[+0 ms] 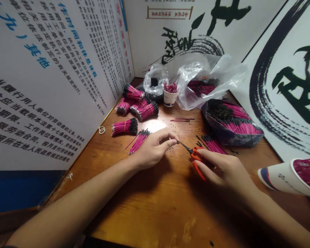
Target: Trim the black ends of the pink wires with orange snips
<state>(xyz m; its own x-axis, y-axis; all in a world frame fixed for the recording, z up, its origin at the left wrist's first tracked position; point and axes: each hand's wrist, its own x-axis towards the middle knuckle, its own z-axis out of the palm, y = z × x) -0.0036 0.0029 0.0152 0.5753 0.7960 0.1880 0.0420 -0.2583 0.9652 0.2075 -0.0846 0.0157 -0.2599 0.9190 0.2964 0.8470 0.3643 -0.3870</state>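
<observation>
"One varnished wooden bench (155, 213), glossy over its grain up front. What's nearest on it?"

"At the right edge, a white paper cup (276, 177), tapered and stuffed with thin magenta wires (308, 174). I can't tell whether it stands upright or leans."

"And the hands?"

"The right hand (223, 168) has its fingers clamped on the scissors (193, 151): slim metal blades, smooth curved orange handles. They sit between the two hands, tips right by the fingertips of the left hand (152, 148)."

"How are the left fingers?"

"Thumb and forefinger together in a pinch. Whatever may be between them is too small to make out."

"Just beyond?"

"A loose fan of black-ended wires (139, 141) behind the left hand, and a similar heap (214, 144) past the scissors. Left of the fan lies a banded bundle (124, 126), stubby and ribbed; on the right, a dark, wrinkled bag (229, 136) crammed with more."

"Farther back?"

"A few straight strands (182, 120) lying flat, then a stack of bundles (142, 103), a second paper cup (170, 99) bristling with wires, and a filmy, creased clear plastic bag (188, 91). Behind everything, a flat white panel (139, 41) with rough, inky brushstrokes."
</observation>
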